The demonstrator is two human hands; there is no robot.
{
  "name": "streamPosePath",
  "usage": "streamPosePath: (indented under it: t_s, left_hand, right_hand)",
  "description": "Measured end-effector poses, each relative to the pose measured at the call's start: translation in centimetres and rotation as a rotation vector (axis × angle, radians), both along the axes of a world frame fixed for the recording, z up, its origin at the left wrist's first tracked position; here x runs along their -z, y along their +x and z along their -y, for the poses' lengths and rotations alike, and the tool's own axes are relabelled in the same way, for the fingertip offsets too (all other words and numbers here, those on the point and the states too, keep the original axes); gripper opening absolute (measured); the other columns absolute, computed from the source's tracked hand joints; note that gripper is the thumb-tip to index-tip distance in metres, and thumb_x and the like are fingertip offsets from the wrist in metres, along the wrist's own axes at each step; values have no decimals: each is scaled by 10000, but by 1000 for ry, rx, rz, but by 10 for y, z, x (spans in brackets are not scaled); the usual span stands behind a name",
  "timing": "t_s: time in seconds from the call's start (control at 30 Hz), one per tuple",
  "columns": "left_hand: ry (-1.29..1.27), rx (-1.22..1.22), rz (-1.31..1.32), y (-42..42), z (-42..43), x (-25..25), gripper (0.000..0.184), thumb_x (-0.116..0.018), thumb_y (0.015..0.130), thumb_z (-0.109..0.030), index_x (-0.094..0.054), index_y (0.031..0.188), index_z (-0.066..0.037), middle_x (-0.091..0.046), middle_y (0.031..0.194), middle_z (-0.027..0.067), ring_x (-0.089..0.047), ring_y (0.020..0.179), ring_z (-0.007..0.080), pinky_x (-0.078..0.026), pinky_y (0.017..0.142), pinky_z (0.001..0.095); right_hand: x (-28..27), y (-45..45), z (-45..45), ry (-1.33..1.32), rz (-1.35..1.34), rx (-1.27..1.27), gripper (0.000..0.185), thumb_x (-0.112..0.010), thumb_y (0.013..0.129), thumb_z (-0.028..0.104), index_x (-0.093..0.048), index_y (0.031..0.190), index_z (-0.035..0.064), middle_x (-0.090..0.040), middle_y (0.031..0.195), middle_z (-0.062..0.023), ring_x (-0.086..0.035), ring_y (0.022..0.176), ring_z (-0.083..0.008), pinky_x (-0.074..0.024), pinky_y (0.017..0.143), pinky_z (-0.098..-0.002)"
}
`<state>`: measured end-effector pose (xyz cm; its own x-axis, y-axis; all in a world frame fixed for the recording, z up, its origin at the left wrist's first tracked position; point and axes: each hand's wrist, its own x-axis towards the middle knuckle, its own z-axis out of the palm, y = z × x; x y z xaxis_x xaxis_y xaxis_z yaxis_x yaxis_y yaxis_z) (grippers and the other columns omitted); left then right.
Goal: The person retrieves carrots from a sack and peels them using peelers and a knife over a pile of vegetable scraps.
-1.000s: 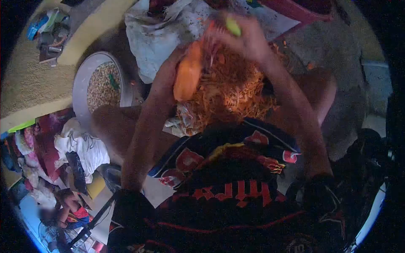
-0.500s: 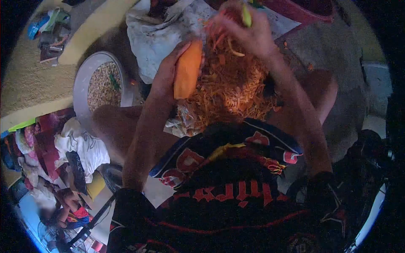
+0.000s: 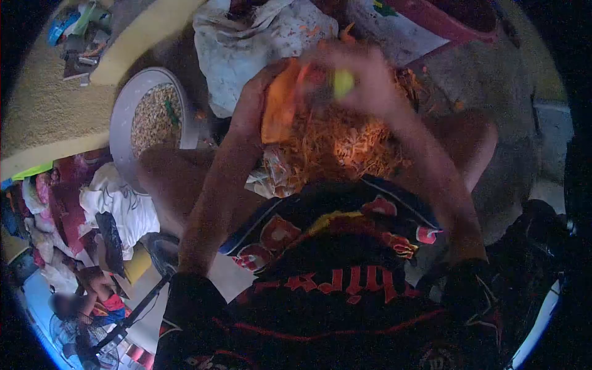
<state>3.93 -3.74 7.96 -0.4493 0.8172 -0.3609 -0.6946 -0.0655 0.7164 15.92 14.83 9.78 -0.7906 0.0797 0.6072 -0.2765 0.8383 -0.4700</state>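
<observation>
My left hand (image 3: 251, 98) is closed around a thick orange carrot (image 3: 279, 114), which it holds upright-slanted over the pile. My right hand (image 3: 369, 80) is smeared by motion beside the carrot's upper end. Its fingers are wrapped round a peeler with a yellow-green handle (image 3: 343, 83); the blade cannot be made out through the blur. Below both hands, between my legs, lies a heap of orange peelings (image 3: 345, 145).
A whitish basin (image 3: 117, 117) with pale nut-like pieces stands at the left. A dirty white sack (image 3: 225, 58) lies ahead, and a dark red tub (image 3: 459, 40) stands ahead right. Clothes (image 3: 117, 206) and a person (image 3: 102, 293) are at the lower left.
My right hand has come down and left from above the heap to the carrot, bringing the peeler against or close to it. My left hand still holds the carrot.
</observation>
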Motion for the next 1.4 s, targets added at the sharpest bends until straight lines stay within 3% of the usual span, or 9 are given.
streamPosePath:
  t_s: [0.2, 0.33, 0.43, 0.57, 0.7, 0.87, 1.03, 1.27, 1.4]
  left_hand:
    - [-159, 22, -161, 5, -5, -12, 362, -535, 986, -340, -596, 1196, -53, -672, 1001, 77, -663, 809, 178, -559, 684, 297]
    - [-91, -71, 58, 8, -7, -6, 362, -530, 990, -344, -601, 1194, -53, -674, 991, 62, -653, 806, 155, -547, 676, 288]
    - [-136, 27, -52, 7, 0, -9, 375, -512, 998, -343, -598, 1210, -46, -667, 1037, 75, -656, 860, 171, -548, 701, 293]
    - [13, 22, -96, -9, -1, 6, 374, -510, 1000, -328, -595, 1221, -40, -660, 1059, 83, -654, 886, 177, -545, 712, 295]
    - [-110, -122, -125, 5, -3, 1, 368, -550, 983, -334, -601, 1199, -41, -662, 983, 76, -644, 774, 160, -542, 646, 293]
    - [-204, 57, -178, -4, 0, -10, 395, -506, 994, -338, -586, 1236, -37, -645, 1051, 98, -646, 782, 178, -555, 646, 299]
    - [-30, -100, -88, 1, -6, 11, 361, -504, 994, -343, -611, 1158, -40, -661, 924, 79, -641, 714, 167, -548, 620, 287]
    - [-39, -23, 29, 2, 1, 19, 333, -557, 977, -343, -583, 1134, -51, -667, 934, 75, -640, 689, 150, -553, 647, 277]
    - [-221, 101, 208, 19, -8, 51, 371, -488, 1011, -377, -580, 1149, -46, -678, 1010, 99, -671, 892, 222, -564, 823, 347]
  right_hand:
    - [4, -8, -14, -485, 142, 135, 217, -701, 927, 215, -671, 1090, 76, -713, 905, -73, -692, 858, -145, -555, 754, -319]
    - [0, 2, 14, 187, -75, -40, 190, -698, 923, 177, -678, 1073, 62, -727, 952, -65, -696, 868, -165, -555, 760, -328]
    - [15, -19, -35, -319, 102, 171, 189, -697, 926, 179, -683, 1075, 63, -731, 973, -71, -696, 868, -161, -554, 765, -327]
    - [15, -8, -8, -410, 137, 145, 229, -709, 920, 198, -675, 1104, 66, -732, 985, -79, -704, 871, -152, -555, 779, -305]
    - [9, -3, 12, 75, -60, -45, 362, -781, 811, 268, -675, 1123, 118, -714, 1002, -109, -708, 883, -284, -566, 810, -389]
    - [-4, -15, -18, -399, 65, 237, 318, -774, 846, 247, -676, 1077, 52, -708, 992, -115, -693, 875, -225, -541, 793, -351]
    - [6, -5, 14, 29, -126, -126, 275, -759, 873, 247, -684, 1066, 66, -689, 930, -127, -686, 853, -187, -537, 759, -320]
    - [-14, -15, -44, -366, 205, 397, 178, -662, 968, 254, -619, 1014, 87, -658, 871, -80, -626, 732, -223, -486, 661, -352]
    - [15, -12, -62, -50, 89, 391, 391, -731, 903, 339, -667, 1149, 43, -697, 886, -164, -695, 763, -231, -547, 708, -366]
